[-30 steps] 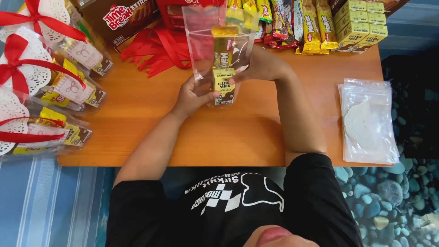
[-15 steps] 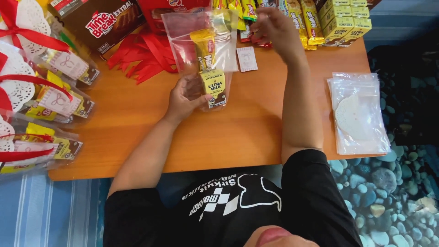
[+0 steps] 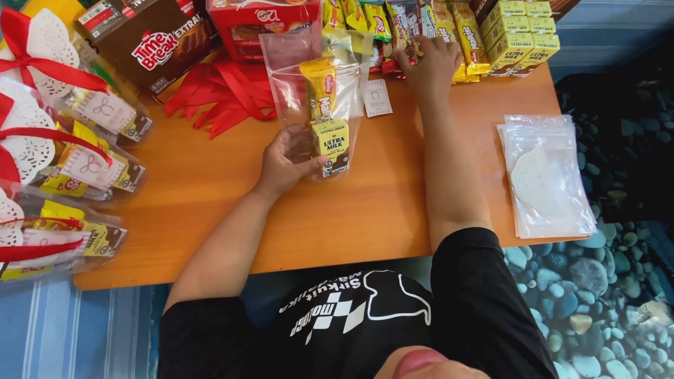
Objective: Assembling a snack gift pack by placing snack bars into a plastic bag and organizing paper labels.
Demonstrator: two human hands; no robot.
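**Orange desk with snack packing in progress**

An orange desk (image 3: 210, 203) stands over a pebble-pattern floor. The left hand (image 3: 284, 163) grips a clear plastic pouch (image 3: 316, 91) upright at centre; inside sit a small yellow milk carton (image 3: 331, 144) and a yellow wafer bar (image 3: 319, 88). The right hand (image 3: 432, 67), beside the pouch a second ago, now lies flat, fingers spread, on the row of snack bars (image 3: 393, 21) at 12 o'clock, apparently fetching another item. Spare pouches (image 3: 547, 175) lie at 3 o'clock; finished ribboned packs (image 3: 63, 161) at 9 o'clock.
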